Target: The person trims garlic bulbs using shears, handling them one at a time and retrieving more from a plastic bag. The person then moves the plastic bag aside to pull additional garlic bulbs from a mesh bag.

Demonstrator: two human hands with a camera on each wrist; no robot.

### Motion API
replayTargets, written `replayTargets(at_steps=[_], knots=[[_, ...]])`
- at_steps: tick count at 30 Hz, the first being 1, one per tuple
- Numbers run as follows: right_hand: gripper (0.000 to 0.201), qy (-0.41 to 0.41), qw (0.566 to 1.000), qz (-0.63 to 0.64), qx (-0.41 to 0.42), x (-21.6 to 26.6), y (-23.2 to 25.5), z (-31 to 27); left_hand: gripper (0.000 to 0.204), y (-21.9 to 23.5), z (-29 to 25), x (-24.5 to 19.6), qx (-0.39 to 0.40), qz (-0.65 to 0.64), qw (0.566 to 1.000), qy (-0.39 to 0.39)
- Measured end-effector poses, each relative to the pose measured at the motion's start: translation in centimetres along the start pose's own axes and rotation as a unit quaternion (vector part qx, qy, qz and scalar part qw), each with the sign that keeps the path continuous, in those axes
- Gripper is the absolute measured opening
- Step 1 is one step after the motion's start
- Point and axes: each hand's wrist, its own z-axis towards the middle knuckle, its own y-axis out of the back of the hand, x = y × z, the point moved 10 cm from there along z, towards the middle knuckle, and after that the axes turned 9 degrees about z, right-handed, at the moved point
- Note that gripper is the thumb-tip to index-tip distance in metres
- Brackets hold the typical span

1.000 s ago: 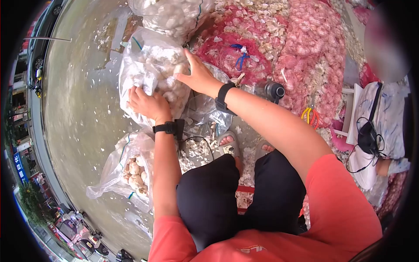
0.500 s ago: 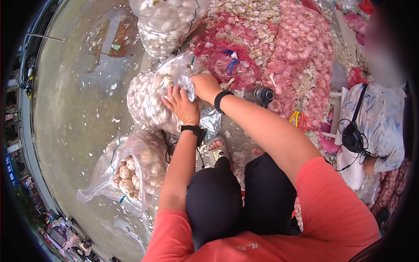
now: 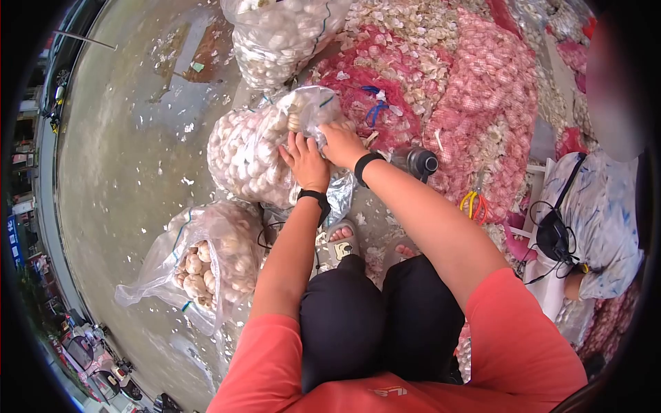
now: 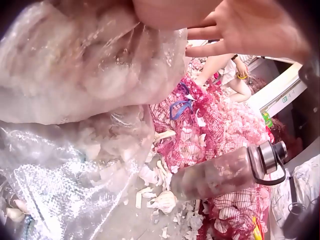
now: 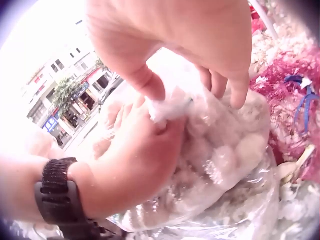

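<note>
A clear plastic bag full of garlic bulbs (image 3: 242, 160) lies on the ground in front of me, its loose mouth toward my hands. My left hand (image 3: 309, 165) holds the gathered plastic near the mouth, fingers bent over it and thumb against the film. Just to its right, my right hand (image 3: 342, 145) grips the same plastic. In the right wrist view, thumb and fingers of the right hand (image 5: 172, 42) curve round the film, and the left hand (image 5: 137, 155) is close below. Translucent film (image 4: 90, 65) fills much of the left wrist view.
A second garlic bag (image 3: 224, 255) stands open at the near left, another (image 3: 279, 45) at the far side. Red mesh sacks (image 3: 482, 103) lie at right, with a dark bottle (image 3: 420, 163) and orange-yellow handles (image 3: 474, 206) nearby. Garlic skins litter the ground; a person (image 3: 599, 213) sits right.
The bag's raised, spread plastic has come down and is gathered toward me, exposing its bulb-filled side. Both hands have moved closer together, the left one shifting right.
</note>
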Motion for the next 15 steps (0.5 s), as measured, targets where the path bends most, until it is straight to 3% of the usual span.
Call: replayTargets(at_steps=[1,4,8,12,15], knots=[[0.026,-0.02,0.999,-0.025,-0.006,-0.6,-0.3,-0.1,0.037,-0.6,0.0,-0.5,0.028,0.031,0.999,-0.016],[0.018,-0.076,0.99,-0.119,0.017,-1.5,-1.8,0.0,0.036,-1.5,-0.2,-1.2,0.042,0.018,0.999,-0.029],[0.019,-0.078,0.982,-0.168,-0.026,-1.5,-2.9,0.2,0.036,-1.8,0.0,-1.4,0.01,-0.002,0.999,-0.03],[0.022,-0.081,0.979,-0.187,0.016,-2.1,-1.8,0.1,0.035,-2.5,1.3,-2.0,0.034,0.018,0.999,-0.037],[0.038,-0.133,0.982,-0.005,0.13,-3.1,-2.7,-1.7,0.036,-2.0,0.5,-1.9,0.056,0.014,0.997,-0.049]])
